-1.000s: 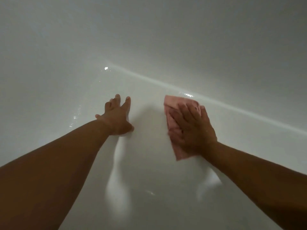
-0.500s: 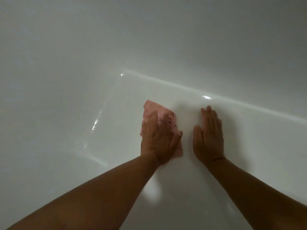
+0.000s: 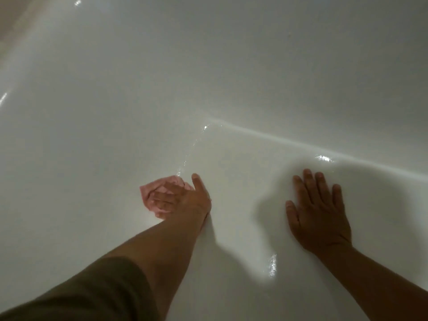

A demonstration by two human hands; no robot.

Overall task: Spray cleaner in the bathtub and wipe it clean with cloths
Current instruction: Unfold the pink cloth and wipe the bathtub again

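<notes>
Wiping the floor of the bathtub (image 3: pixel 208 77) is the step in hand, and I judge that it goes best with long, overlapping strokes and even pressure. The strokes should follow the wet streaks (image 3: pixel 273 265) that shine on the white surface, so that no film of cleaner is left behind. The curved line where the floor meets the far wall probably needs a separate pass, because liquid collects there. When one side of the cloth becomes soaked, it is better to turn it or fold it.

The pink cloth (image 3: pixel 146 193) lies crumpled on the tub floor, to the left of the middle of the view, under the left hand (image 3: pixel 185 200). This hand does not close around the cloth. Its fingers are laid nearly straight on top and press it down, and the thumb points away from them toward the far wall. The cloth shows only at the fingertips and along the outer side of the hand. An olive sleeve (image 3: pixel 92 293) covers the upper part of this arm.

The right hand (image 3: pixel 320 216) holds nothing. It rests flat on the tub, well apart from the cloth, with the fingers spread a little. To me it looks like a support for the body weight.
</notes>
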